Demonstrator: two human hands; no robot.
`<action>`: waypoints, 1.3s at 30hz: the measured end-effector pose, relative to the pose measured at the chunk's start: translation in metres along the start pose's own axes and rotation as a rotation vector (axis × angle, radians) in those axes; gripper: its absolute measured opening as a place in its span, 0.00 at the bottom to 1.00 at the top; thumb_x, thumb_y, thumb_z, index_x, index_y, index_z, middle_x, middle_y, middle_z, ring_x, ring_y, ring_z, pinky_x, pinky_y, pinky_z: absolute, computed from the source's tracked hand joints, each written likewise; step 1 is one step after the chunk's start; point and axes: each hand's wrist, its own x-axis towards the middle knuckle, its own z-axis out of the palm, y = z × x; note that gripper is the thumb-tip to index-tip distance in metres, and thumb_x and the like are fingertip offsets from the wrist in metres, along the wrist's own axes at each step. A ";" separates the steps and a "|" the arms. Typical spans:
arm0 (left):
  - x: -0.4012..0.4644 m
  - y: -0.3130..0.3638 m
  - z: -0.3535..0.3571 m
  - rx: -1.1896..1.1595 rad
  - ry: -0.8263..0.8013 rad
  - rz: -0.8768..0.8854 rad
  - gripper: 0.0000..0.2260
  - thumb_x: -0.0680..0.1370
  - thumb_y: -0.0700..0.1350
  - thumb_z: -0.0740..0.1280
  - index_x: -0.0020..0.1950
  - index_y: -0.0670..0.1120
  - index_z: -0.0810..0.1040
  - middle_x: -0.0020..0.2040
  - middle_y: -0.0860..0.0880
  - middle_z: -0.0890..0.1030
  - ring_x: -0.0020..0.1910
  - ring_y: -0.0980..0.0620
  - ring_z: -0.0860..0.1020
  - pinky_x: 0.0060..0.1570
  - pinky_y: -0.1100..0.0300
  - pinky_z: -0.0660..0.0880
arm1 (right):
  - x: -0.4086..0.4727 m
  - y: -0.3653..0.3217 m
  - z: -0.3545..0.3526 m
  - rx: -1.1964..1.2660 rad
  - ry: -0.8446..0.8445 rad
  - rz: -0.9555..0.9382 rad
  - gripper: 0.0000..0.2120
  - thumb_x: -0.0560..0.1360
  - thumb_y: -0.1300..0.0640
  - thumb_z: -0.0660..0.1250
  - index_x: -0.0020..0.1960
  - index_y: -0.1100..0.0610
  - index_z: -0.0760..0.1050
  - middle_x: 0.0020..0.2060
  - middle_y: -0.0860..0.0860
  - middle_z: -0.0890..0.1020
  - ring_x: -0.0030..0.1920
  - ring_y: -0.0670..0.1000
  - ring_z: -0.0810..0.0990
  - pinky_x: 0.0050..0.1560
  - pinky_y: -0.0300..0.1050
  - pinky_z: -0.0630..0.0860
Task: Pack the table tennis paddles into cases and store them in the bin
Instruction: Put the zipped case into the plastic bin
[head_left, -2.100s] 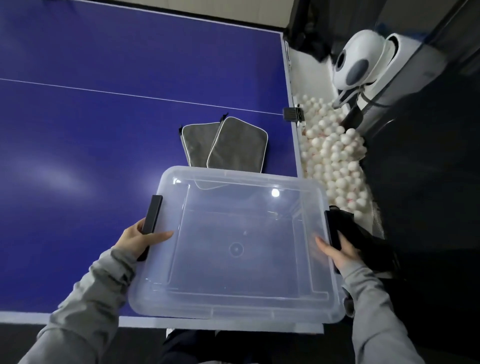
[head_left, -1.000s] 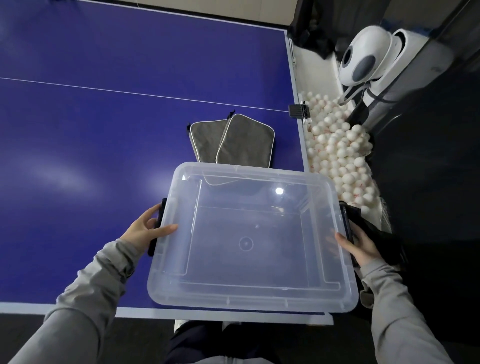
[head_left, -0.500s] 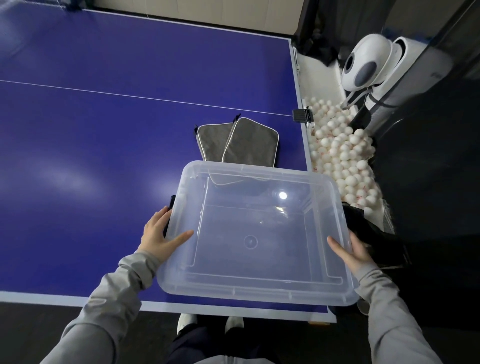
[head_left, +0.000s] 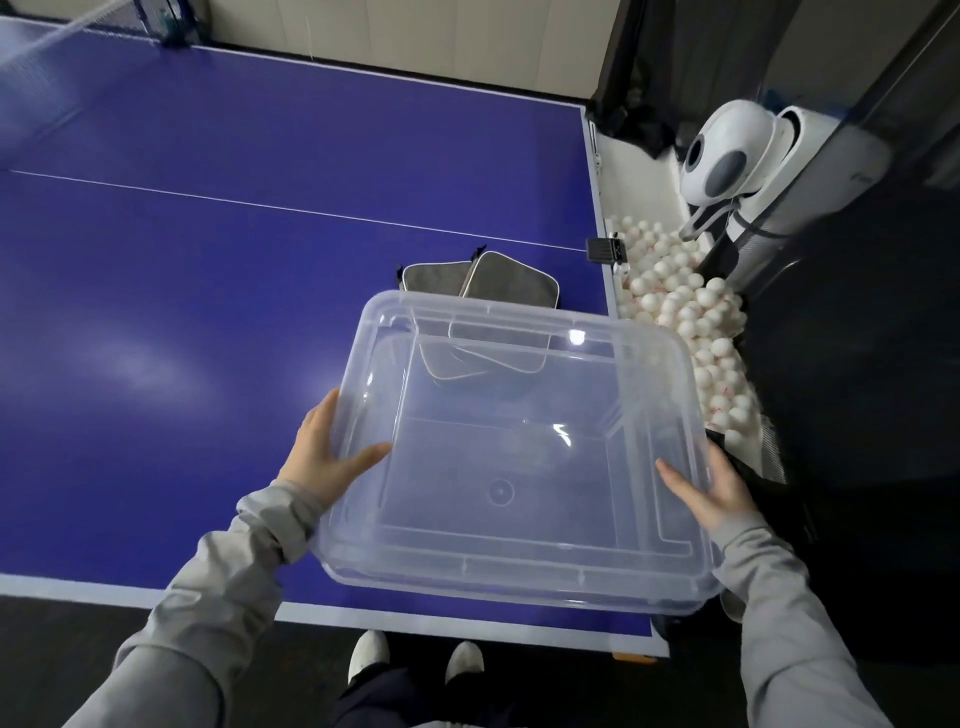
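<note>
Clear plastic bin (head_left: 519, 566), open top, tilted; two grey zipped cases (head_left: 488, 280) overlapping behind it

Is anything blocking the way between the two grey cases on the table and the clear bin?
Nothing visible does. The clear bin, held by the left hand and right hand, overlaps the near ends of the grey cases; it looks empty.

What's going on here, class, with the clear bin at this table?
A person holds a clear plastic bin with both hands, the left hand and right hand each on a side. It looks empty. Two grey paddle cases lie overlapping on the blue table just beyond it. White balls fill a tray to the right.
</note>
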 end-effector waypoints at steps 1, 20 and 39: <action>0.003 0.006 -0.004 -0.037 0.002 0.015 0.33 0.71 0.41 0.74 0.72 0.43 0.62 0.65 0.43 0.72 0.65 0.45 0.70 0.69 0.46 0.64 | 0.001 -0.007 -0.001 0.009 0.018 -0.031 0.27 0.72 0.58 0.70 0.69 0.57 0.66 0.64 0.49 0.73 0.66 0.49 0.69 0.68 0.40 0.62; 0.137 -0.002 -0.133 -0.243 0.165 -0.238 0.27 0.67 0.43 0.77 0.62 0.47 0.69 0.37 0.48 0.76 0.16 0.57 0.73 0.18 0.66 0.71 | 0.102 -0.149 0.114 0.021 0.083 0.141 0.29 0.67 0.48 0.75 0.60 0.62 0.71 0.46 0.55 0.79 0.24 0.51 0.75 0.22 0.39 0.74; 0.359 -0.138 -0.339 -0.051 0.113 -0.177 0.25 0.63 0.51 0.79 0.57 0.50 0.77 0.51 0.53 0.81 0.52 0.47 0.79 0.58 0.50 0.75 | 0.209 -0.280 0.394 -0.019 0.173 0.272 0.27 0.60 0.37 0.74 0.49 0.55 0.74 0.46 0.52 0.82 0.44 0.55 0.80 0.49 0.47 0.76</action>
